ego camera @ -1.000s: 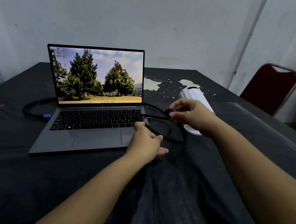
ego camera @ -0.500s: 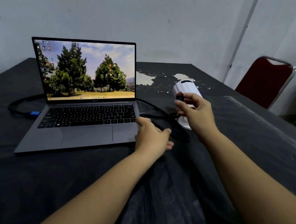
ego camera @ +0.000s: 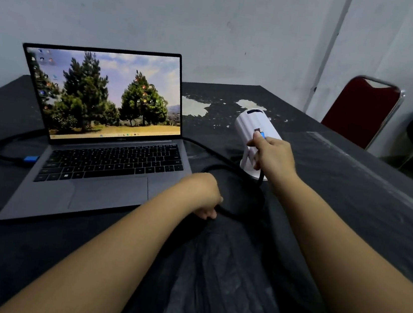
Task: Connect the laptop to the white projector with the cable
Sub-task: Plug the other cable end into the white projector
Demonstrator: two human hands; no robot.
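Pressing plug against projector — right hand.

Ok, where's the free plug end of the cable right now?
In the head view it is right of centre, pinched in the right hand and held against the side of the white projector, right of the laptop.

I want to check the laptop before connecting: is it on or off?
On. The laptop has its lid open and the screen lit, showing a desktop with trees and icons.
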